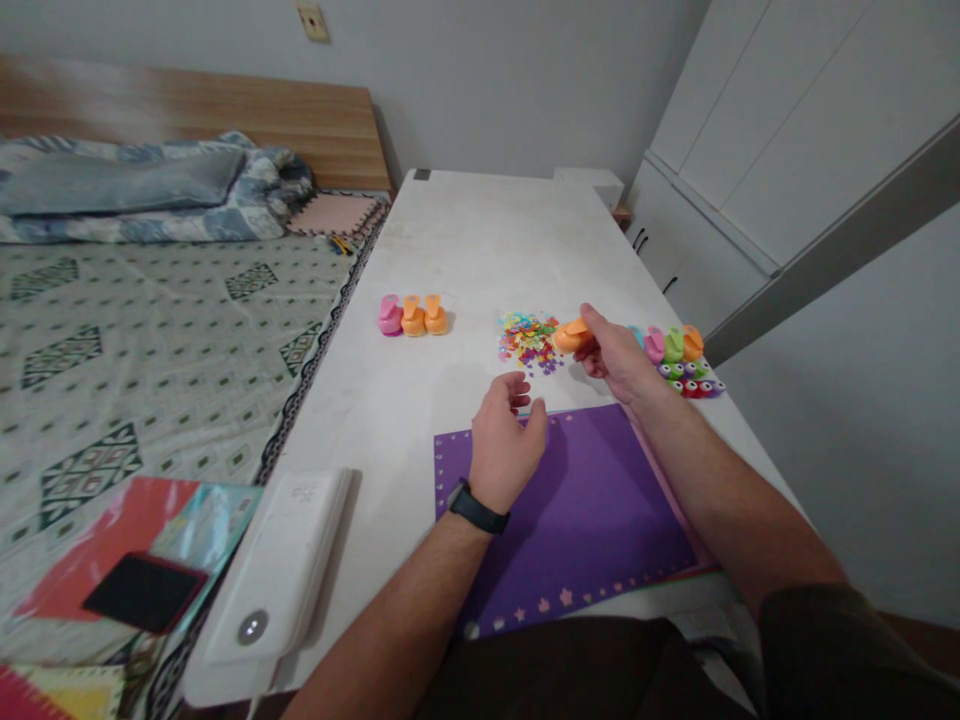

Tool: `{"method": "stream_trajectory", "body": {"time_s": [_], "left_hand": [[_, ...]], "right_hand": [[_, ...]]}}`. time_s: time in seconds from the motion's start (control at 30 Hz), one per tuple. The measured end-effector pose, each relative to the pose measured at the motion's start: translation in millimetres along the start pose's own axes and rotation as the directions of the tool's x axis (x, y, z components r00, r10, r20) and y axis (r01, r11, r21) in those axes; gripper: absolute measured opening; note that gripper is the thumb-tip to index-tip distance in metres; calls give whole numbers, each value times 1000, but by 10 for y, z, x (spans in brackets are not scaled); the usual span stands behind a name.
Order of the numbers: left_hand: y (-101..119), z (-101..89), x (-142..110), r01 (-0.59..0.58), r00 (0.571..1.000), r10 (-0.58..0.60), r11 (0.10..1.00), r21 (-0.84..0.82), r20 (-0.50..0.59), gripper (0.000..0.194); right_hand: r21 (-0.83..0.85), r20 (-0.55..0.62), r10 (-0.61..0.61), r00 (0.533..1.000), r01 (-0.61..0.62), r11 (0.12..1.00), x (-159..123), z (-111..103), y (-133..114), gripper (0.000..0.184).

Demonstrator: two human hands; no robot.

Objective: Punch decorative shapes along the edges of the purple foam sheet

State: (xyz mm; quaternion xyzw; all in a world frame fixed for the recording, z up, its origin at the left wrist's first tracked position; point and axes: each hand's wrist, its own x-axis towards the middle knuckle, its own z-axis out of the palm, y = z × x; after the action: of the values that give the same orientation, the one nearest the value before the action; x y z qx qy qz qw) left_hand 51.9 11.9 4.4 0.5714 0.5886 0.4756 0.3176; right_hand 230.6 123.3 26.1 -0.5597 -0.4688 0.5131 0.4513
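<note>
An orange craft punch (pixel 571 336) is gripped by my right hand (pixel 616 358), thumb on top, beside a heap of colourful paper cutouts (pixel 531 340). My left hand (pixel 508 436) hovers over the far edge of a purple sheet of paper (pixel 577 510), its fingers curved and apart with nothing in them. Small shapes are punched along the sheet's left, near and far borders. Under its right side a pink sheet (pixel 664 465) peeks out. To the left of the heap stand a pink punch (pixel 390 315) and two orange punches (pixel 424 315).
More large punches (pixel 673 344) and several small punches (pixel 688 380) line the table's right side. A white laminator-like device (pixel 277 570) with a cord lies at the near left. Beyond the table's left edge is a bed (pixel 150 340) with a phone (pixel 145 592) and coloured sheets.
</note>
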Motion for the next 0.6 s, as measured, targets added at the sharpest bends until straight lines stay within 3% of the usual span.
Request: {"method": "stream_trajectory", "body": {"time_s": [0.23, 0.6], "left_hand": [[14, -1, -3, 8, 1000, -8, 1000, 2, 7, 34], [3, 6, -4, -13, 1000, 13, 1000, -2, 2, 34]], "right_hand": [[85, 58, 46, 997, -50, 995, 15, 17, 35, 60], [-6, 59, 42, 997, -42, 999, 23, -7, 101, 58]]}}
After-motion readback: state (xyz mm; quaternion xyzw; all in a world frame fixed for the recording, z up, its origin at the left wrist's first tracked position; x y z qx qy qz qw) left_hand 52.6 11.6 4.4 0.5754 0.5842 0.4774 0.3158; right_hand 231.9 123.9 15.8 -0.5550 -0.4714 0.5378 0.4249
